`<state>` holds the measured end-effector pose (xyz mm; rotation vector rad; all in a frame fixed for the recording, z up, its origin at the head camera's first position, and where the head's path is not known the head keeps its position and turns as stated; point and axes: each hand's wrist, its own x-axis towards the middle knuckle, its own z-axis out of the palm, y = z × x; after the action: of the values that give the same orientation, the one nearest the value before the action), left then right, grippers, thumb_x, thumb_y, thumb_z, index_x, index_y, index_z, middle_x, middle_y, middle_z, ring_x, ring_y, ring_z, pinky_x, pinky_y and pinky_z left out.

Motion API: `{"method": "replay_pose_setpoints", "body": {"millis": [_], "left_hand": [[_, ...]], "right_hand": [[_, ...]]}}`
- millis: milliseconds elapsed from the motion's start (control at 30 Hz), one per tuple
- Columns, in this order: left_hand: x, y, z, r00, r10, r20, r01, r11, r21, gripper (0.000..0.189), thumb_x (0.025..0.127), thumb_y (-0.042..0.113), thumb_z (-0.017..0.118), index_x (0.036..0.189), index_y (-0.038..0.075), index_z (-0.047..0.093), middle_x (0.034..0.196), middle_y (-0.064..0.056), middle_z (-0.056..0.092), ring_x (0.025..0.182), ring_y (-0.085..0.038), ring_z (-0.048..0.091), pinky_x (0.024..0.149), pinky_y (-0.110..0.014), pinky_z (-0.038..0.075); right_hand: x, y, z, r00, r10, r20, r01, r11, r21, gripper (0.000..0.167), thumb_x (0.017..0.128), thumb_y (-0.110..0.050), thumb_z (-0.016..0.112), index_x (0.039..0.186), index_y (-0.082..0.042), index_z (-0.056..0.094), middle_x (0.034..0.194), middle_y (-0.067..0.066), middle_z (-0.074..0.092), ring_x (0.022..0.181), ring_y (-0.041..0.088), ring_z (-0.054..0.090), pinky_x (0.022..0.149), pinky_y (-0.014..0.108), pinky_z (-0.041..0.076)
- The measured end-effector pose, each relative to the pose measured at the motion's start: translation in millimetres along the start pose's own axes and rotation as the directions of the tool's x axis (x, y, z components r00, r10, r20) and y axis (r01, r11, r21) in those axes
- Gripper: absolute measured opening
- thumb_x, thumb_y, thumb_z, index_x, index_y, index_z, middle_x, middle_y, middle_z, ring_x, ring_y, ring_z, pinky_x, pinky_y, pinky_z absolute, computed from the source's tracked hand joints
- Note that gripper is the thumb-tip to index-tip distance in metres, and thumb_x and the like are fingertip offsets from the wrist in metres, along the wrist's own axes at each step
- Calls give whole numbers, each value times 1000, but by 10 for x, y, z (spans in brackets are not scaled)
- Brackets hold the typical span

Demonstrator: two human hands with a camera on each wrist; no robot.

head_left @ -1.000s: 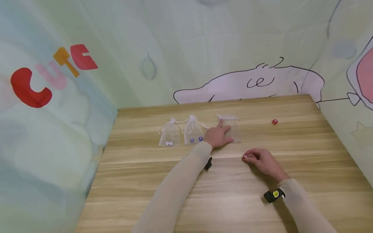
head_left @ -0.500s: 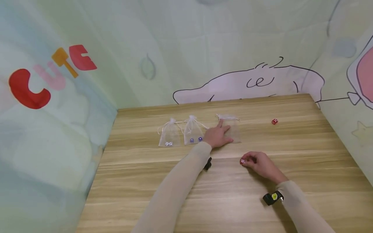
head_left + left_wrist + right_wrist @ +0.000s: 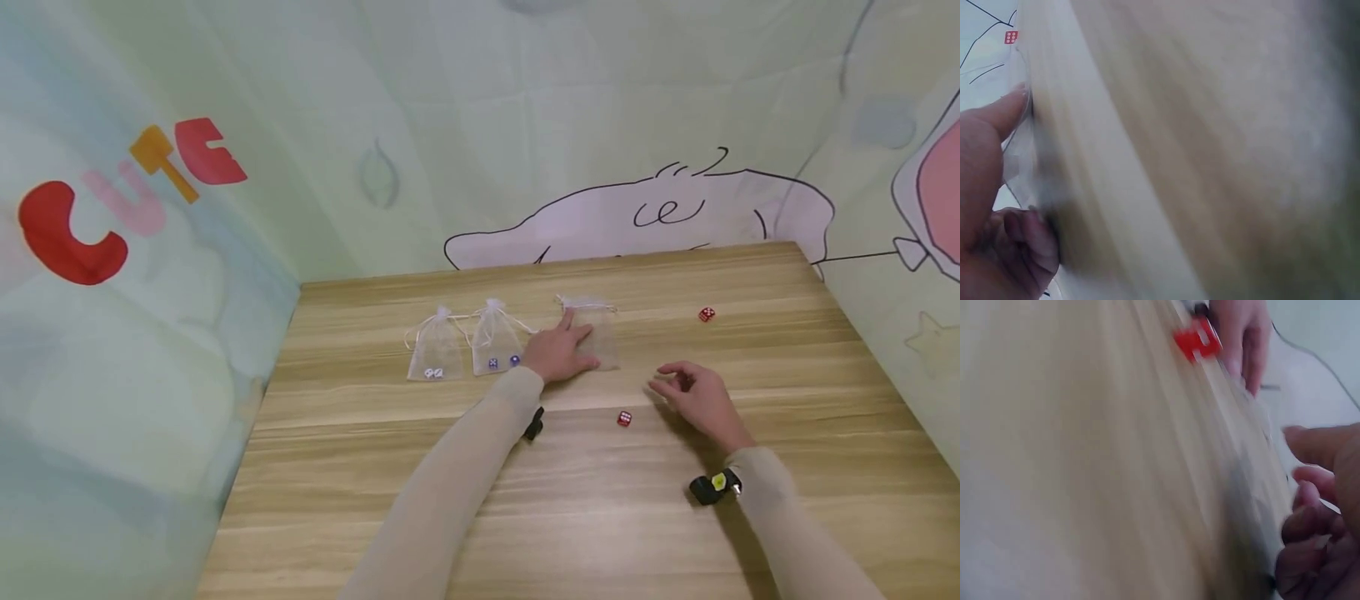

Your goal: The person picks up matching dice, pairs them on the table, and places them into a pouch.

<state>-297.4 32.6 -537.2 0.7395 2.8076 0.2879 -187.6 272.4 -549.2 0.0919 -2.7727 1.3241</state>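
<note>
My left hand (image 3: 558, 350) rests with spread fingers on the left part of a sheer white drawstring pouch (image 3: 602, 337), which lies flat. A red die (image 3: 624, 418) with white pips sits on the wooden table in front of that pouch. To the right of this die is my right hand (image 3: 697, 400), holding nothing, its thumb and forefinger apart. The right wrist view shows the red die (image 3: 1199, 340) blurred, near the left hand. Another red die (image 3: 707, 314) lies farther back on the right; the left wrist view shows one red die (image 3: 1011, 37) at its upper left.
Left of my left hand lie two more sheer pouches, one (image 3: 497, 333) with blue dice inside, the other (image 3: 435, 346) with white dice. A printed cloth backdrop (image 3: 480, 150) borders the table (image 3: 570, 517) at the back and sides.
My right hand has set the red die down a little nearer the front, let go of it, and drawn back to the right. My left hand stays on the pouch.
</note>
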Motion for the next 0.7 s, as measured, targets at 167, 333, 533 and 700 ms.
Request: {"method": "replay_pose_setpoints", "body": {"millis": [167,333,533,700], "left_hand": [[20,-25,28,1000,-4,-3,4,1000,-18,72,90,63,59,152,29,41,163,-14,14,112,-36,62,90,-43,50],[2,-17,23,1000,-12,3,12,1000,-28,72,90,62,59,151,29,42,163,-13,14,113,-36,61,90,-44,50],[-16,-3,7,1000,-15,12,16,1000,-24,71,91,61,59,151,29,42,163,-13,14,112,-34,62,87,-42,51],[-10,7,2,1000,-15,19,16,1000,-27,71,91,61,59,152,29,41,163,-14,14,112,-34,62,88,-42,51]], "right_hand": [[181,113,-167,991,67,-114,-69,998,-15,35,94,-23,70,110,8,66,74,8,60,59,11,52,50,21,41],[353,217,-287,973,111,-204,-116,993,-12,41,95,-22,69,118,10,62,77,11,59,57,6,49,48,19,40],[561,298,-367,929,245,-278,-252,968,12,52,96,-26,66,131,11,54,86,14,61,60,4,48,51,19,40],[692,322,-407,904,332,-269,-332,942,47,57,96,-28,64,136,11,50,91,16,63,53,1,51,51,18,42]]}}
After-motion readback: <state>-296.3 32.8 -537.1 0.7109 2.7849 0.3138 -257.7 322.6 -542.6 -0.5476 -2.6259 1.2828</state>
